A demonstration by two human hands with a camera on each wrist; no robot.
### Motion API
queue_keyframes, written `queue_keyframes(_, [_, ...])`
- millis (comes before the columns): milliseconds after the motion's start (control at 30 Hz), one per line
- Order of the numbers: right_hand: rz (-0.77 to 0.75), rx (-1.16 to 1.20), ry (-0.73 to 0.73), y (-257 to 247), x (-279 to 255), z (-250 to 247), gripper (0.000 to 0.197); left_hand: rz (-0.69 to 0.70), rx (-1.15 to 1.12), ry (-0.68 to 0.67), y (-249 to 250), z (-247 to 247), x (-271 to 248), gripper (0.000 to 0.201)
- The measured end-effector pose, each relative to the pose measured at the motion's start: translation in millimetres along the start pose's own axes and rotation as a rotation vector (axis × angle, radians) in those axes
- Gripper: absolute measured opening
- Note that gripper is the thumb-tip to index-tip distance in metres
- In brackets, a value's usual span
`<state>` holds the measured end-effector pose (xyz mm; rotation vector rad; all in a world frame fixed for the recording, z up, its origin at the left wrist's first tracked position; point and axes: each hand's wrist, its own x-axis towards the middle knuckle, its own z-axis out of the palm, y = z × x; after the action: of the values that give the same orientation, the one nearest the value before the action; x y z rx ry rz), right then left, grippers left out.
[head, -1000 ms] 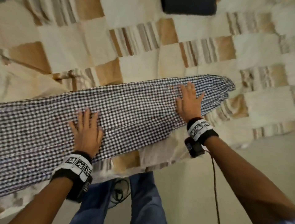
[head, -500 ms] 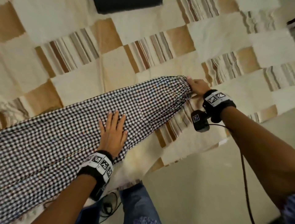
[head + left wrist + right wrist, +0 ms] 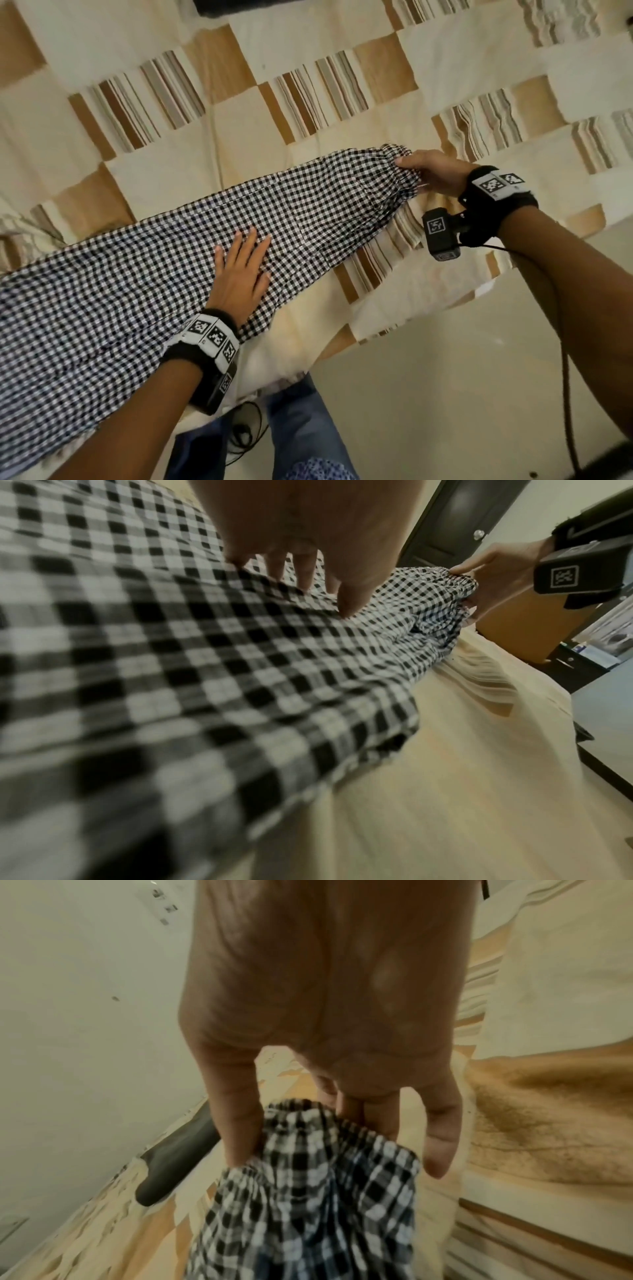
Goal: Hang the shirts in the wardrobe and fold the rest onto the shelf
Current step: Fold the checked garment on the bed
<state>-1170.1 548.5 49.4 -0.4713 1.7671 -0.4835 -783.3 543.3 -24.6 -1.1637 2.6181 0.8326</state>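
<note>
A long black-and-white checked garment [image 3: 137,274] lies stretched across the bed, its gathered elastic end [image 3: 399,161] to the right. My left hand [image 3: 241,270] lies flat on the cloth near its middle, fingers straight. My right hand [image 3: 424,173] pinches the gathered end between thumb and fingers. The right wrist view shows that grip close up, the checked garment [image 3: 308,1191] bunched under my right hand [image 3: 308,1137]. In the left wrist view my left hand [image 3: 308,574] presses the checked garment [image 3: 205,683], which fills the left side.
The bed carries a patchwork cover [image 3: 308,85] of cream, tan and striped squares. A dark flat object [image 3: 246,6] lies at its far edge. Bare floor [image 3: 445,377] runs along the near right side. A dark door [image 3: 455,520] and a tan box [image 3: 527,620] stand beyond the bed.
My right hand slid off the flat cloth to the gathered end and took hold of it. My left hand stayed flat on the garment. The view swung to the right.
</note>
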Motion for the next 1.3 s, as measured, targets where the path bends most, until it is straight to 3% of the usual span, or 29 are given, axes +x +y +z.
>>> queue_keyframes(100, [-0.039, -0.017, 0.053, -8.9, -15.8, 1.2, 0.031, 0.04, -0.089, 0.029, -6.4, -10.4, -12.9, 0.058])
queue_keyframes(200, [-0.092, -0.018, 0.056, -30.4, -42.4, 22.0, 0.057, 0.037, -0.147, 0.087, -19.3, -20.2, -37.2, 0.053])
queue_keyframes(267, [-0.101, -0.147, -0.006, -51.9, -64.0, 46.7, 0.072, -0.003, -0.196, 0.14, -31.9, -27.9, -58.9, 0.049])
queue_keyframes(400, [-0.123, -0.627, 0.001, -94.9, -100.4, 134.2, 0.063, -0.131, -0.286, 0.198, -72.3, -39.8, -107.0, 0.041])
queue_keyframes(500, [-0.32, -1.067, 0.209, -112.3, -124.6, 227.3, 0.058, -0.241, -0.324, 0.225, -104.6, -49.2, -138.1, 0.04])
queue_keyframes(567, [-0.463, -1.073, 0.288, -115.3, -137.9, 292.2, 0.052, -0.341, -0.391, 0.259, -121.2, -55.4, -153.6, 0.038])
queue_keyframes(633, [-0.574, -0.984, 0.187, -113.9, -143.4, 349.4, 0.055, -0.437, -0.499, 0.317, -131.9, -62.8, -164.8, 0.033])
queue_keyframes(733, [-0.553, -0.877, -0.099, -103.4, -141.9, 399.1, 0.069, -0.564, -0.673, 0.39, -146.6, -67.9, -165.7, 0.034])
queue_keyframes(800, [-0.538, -0.839, -0.11, -86.8, -132.3, 403.0, 0.061, -0.648, -0.821, 0.377, -149.4, -69.9, -158.1, 0.042])
queue_keyframes(900, [-0.535, -0.71, 0.104, -54.9, -117.1, 373.8, 0.032, -0.754, -0.972, 0.318, -142.3, -71.1, -144.0, 0.053])
queue_keyframes(1000, [-0.471, -0.586, 0.378, -17.8, -101.7, 319.5, 0.026, -0.804, -0.83, 0.261, -135.2, -69.7, -131.5, 0.065])
queue_keyframes(1067, [-0.388, -0.528, 0.474, 10.7, -89.8, 282.0, 0.03, -0.832, -0.787, 0.278, -132.0, -69.5, -124.5, 0.078])
queue_keyframes(1167, [-0.378, -0.462, 0.305, 46.6, -79.9, 251.5, 0.042, -0.906, -0.79, 0.328, -128.2, -69.6, -112.7, 0.08])
queue_keyframes(1233, [-0.45, -0.513, 0.142, 63.2, -77.3, 250.9, 0.049, -0.93, -0.793, 0.333, -126.9, -70.9, -105.5, 0.086])
queue_keyframes(1300, [-0.552, -0.548, 0.088, 75.3, -72.0, 256.2, 0.051, -0.943, -0.746, 0.312, -129.4, -70.9, -101.8, 0.088])
